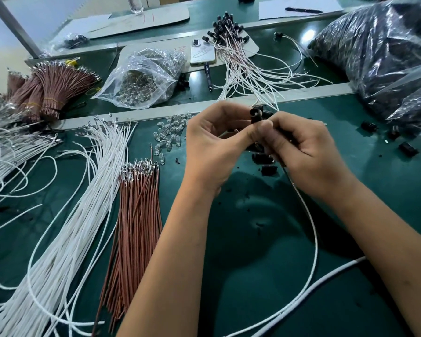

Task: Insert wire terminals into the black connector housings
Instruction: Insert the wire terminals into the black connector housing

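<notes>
Together both hands [260,144] pinch a black housing [256,115], fingers hiding the white wire's [311,220] terminal.

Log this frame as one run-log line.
step: seating wire in housing | left hand: pinches black connector housing | right hand: holds white wire | brown wires: untouched on mat

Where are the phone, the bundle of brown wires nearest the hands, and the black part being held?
phone [203,52]: head view, middle of its back.
brown wires [136,210]: head view, mid-bundle.
black part [256,115]: head view, its round top.

Two hands [212,144], one phone [203,52], three plastic bags [144,76].
</notes>
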